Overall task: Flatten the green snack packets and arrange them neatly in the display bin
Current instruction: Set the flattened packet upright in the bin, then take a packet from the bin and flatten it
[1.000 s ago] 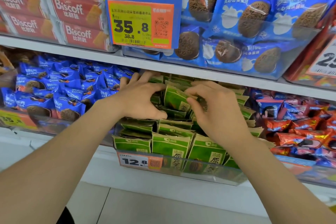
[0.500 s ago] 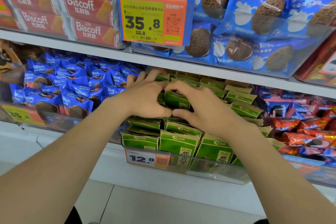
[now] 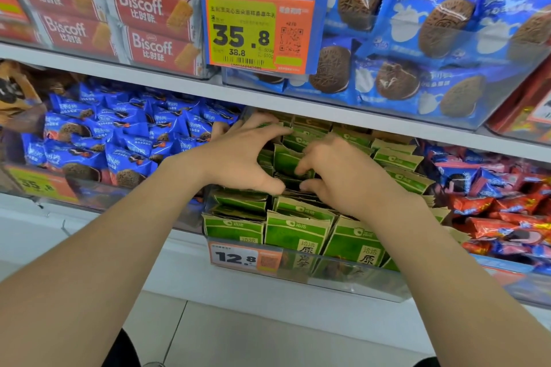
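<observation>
1. Location. The green snack packets (image 3: 293, 232) stand in rows inside the clear display bin (image 3: 343, 278) on the lower shelf, with blue packets (image 3: 119, 140) to the left and red packets (image 3: 507, 211) to the right. The front row stands upright; the middle rows lean and gape.
2. Grips. The left grip (image 3: 238, 158), a bare hand, arches over the middle rows, fingers bent across the packet tops and thumb low in front, clasping a cluster. The right grip (image 3: 343, 179) pinches the same cluster with forefinger and thumb from the other side.
3. Hazard: buckling. Squeezing inward from both sides would likely crease the packet tops rather than flatten them.
4. Hazard: hidden collapse. The rear rows sit under the upper shelf (image 3: 179, 86), so a backward push could topple them out of sight.
5. Hazard: spill. The right-hand column leans toward the red packets, and a sideways shove may carry packets over the bin's edge.
6. Hazard: tipping. Heavy downward pressure could tip the front row over the low wall above the price tag (image 3: 235, 256).
</observation>
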Available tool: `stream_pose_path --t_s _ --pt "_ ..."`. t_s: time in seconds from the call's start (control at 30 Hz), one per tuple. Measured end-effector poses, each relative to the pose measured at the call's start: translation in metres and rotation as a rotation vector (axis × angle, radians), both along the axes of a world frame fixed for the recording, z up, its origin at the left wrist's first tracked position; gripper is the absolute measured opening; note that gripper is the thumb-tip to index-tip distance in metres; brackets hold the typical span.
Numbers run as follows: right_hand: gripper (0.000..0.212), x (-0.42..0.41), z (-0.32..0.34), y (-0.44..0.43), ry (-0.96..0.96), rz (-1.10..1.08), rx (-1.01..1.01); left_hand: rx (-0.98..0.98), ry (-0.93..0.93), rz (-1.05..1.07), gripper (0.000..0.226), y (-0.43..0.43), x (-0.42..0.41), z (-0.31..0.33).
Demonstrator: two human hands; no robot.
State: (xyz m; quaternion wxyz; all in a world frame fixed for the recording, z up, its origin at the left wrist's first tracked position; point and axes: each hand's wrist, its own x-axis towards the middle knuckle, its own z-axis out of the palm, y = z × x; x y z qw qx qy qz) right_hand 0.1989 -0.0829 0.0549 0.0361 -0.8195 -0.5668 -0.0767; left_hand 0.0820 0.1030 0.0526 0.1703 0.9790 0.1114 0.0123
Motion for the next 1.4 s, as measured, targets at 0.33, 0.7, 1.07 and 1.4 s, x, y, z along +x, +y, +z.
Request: stream_pose_path --t_s 0.33,0.7,1.07,1.4 --pt "0.036 0.000 -0.011 0.002 -0.014 -0.145 0.317 -0.141 -0.416 -0.030 0.043 -0.004 -0.013 -0.021" --pt "0.045 0.003 -0.005 0.008 0.137 -0.257 0.054 0.133 -0.043 0.091 0.043 -0.034 -0.006 -0.016" --pt "0.061 -0.015 0.008 -0.006 0.145 -0.285 -0.207 -0.067 -0.364 0.197 0.042 -0.030 -0.007 -0.010" --pt "0.051 -0.027 -0.004 -0.015 0.169 -0.242 0.005 0.025 0.014 0.015 0.036 -0.041 -0.017 -0.009"
